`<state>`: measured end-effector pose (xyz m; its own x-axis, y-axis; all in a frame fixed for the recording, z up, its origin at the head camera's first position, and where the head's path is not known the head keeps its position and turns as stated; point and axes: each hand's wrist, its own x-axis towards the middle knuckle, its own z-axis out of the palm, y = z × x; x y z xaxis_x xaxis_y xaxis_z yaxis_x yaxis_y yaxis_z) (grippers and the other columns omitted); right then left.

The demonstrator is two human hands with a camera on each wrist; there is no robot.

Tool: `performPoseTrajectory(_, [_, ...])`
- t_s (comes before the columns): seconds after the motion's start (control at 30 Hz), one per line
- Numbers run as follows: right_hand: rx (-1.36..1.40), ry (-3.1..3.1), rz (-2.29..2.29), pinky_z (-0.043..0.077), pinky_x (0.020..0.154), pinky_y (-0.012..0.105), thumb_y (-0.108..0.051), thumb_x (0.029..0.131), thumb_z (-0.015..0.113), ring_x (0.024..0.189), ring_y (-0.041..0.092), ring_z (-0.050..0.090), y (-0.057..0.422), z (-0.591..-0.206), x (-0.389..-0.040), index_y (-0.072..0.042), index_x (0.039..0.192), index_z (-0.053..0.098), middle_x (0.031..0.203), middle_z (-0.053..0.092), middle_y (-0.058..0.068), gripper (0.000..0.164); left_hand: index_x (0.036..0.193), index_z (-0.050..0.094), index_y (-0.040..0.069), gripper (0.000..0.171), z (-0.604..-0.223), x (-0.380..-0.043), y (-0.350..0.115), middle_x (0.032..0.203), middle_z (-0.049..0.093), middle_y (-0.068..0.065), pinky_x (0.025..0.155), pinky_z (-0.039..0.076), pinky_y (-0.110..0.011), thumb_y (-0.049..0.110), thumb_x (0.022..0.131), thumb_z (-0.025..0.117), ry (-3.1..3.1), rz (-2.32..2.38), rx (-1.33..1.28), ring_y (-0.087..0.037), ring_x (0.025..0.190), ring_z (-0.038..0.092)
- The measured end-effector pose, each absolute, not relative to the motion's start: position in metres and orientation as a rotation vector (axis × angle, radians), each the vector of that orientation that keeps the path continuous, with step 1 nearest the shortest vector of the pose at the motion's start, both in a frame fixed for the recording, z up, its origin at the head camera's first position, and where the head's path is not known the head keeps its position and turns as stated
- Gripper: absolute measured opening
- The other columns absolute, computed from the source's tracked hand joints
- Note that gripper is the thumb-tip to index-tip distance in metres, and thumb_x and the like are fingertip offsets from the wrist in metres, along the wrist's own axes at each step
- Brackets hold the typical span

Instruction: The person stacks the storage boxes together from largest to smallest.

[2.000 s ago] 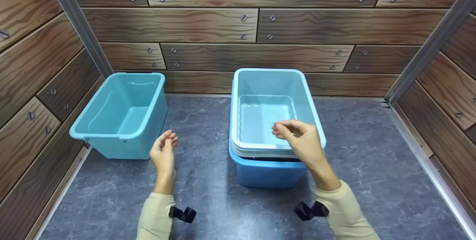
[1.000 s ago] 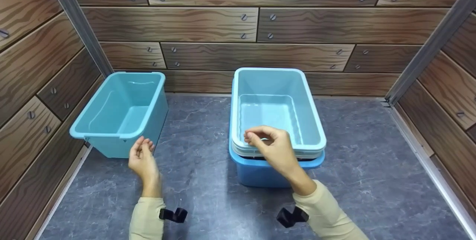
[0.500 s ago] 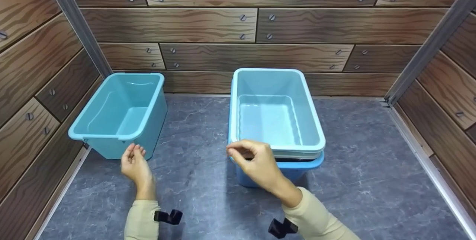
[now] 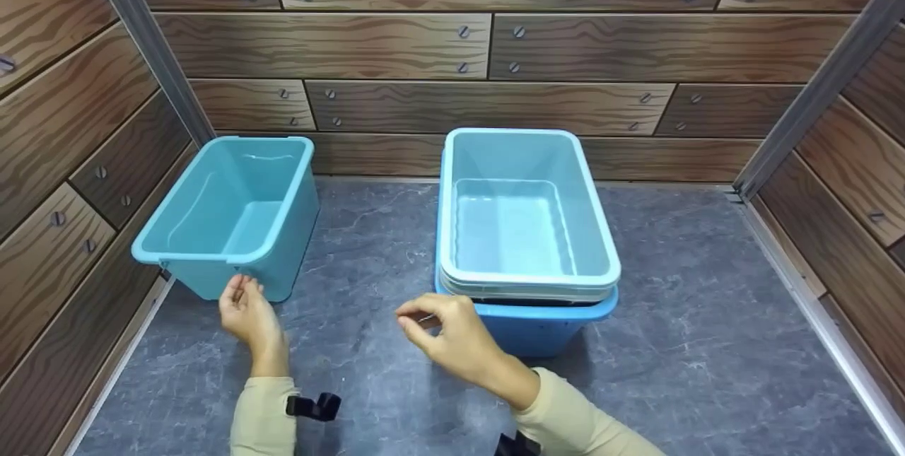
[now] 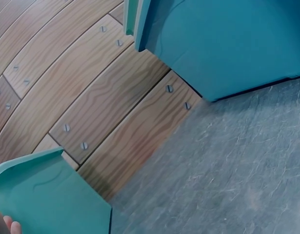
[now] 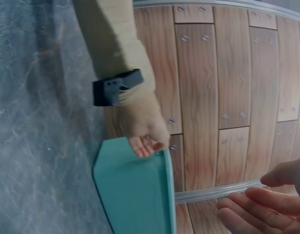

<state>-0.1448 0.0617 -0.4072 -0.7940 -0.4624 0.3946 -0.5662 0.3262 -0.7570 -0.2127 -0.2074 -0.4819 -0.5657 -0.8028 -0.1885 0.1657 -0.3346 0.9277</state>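
On the left of the grey marbled desk (image 4: 368,258), turquoise bin (image 4: 291,244), long axis front to back, far end angled rightward; smooth plastic, tapering walls, rounded rim. At its near end, left hand (image 4: 249,311), fingers loosely curled, contact impossible to tell; further right, right hand (image 4: 456,336), thumb and fingers bowed, tips apart, near deep-blue bin (image 4: 534,332) topped by pale-blue bin (image 4: 537,280), before wood-grained wall (image 4: 410,106)

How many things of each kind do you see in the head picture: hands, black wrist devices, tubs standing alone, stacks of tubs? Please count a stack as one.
Hands: 2, the left hand and right hand
Black wrist devices: 2
Tubs standing alone: 1, the teal tub
Stacks of tubs: 1, the blue stack
Total: 6
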Motion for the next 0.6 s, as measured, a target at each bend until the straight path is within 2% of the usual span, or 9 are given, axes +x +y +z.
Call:
performPoseTrajectory(0.17, [0.978, -2.542, 1.482, 0.058, 0.073, 0.015, -0.009, 0.094, 0.060, 0.084, 0.024, 0.072, 0.056, -0.418, -0.148, 0.001, 0.098, 0.072, 0.094, 0.074, 0.016, 0.017, 0.139, 0.043, 0.001, 0.041, -0.481, -0.212, -0.213, 0.105, 0.045, 0.011, 0.106, 0.044, -0.022, 0.008, 0.098, 0.042, -1.260, -1.973, 0.915, -0.004, 0.108, 0.048])
performPoseTrajectory(0.33, [0.957, -2.619, 1.497, 0.057, 0.074, 0.014, -0.010, 0.094, 0.059, 0.088, 0.024, 0.072, 0.052, -0.428, -0.152, 0.000, 0.100, 0.072, 0.097, 0.074, 0.016, 0.017, 0.144, 0.037, 0.008, 0.047, -0.477, -0.212, -0.218, 0.134, 0.046, 0.002, 0.110, 0.041, -0.019, 0.012, 0.098, 0.042, -1.293, -1.982, 0.970, -0.012, 0.129, 0.043])
performPoseTrajectory(0.43, [0.950, -2.651, 1.487, 0.056, 0.074, 0.013, -0.011, 0.094, 0.059, 0.087, 0.023, 0.072, 0.050, -0.433, -0.153, -0.001, 0.099, 0.072, 0.096, 0.074, 0.015, 0.017, 0.148, 0.031, 0.011, 0.050, -0.473, -0.211, -0.221, 0.153, 0.037, -0.009, 0.114, 0.038, -0.018, 0.016, 0.100, 0.042, -1.294, -2.011, 0.967, -0.015, 0.139, 0.038])
performPoseTrajectory(0.6, [0.952, -2.659, 1.476, 0.055, 0.071, 0.011, -0.009, 0.093, 0.060, 0.084, 0.022, 0.072, 0.048, -0.441, -0.157, 0.000, 0.097, 0.073, 0.093, 0.075, 0.015, 0.016, 0.152, 0.024, 0.013, 0.054, -0.469, -0.212, -0.224, 0.161, 0.025, -0.007, 0.118, 0.030, -0.016, 0.022, 0.101, 0.042, -1.296, -2.026, 0.957, -0.013, 0.149, 0.028])
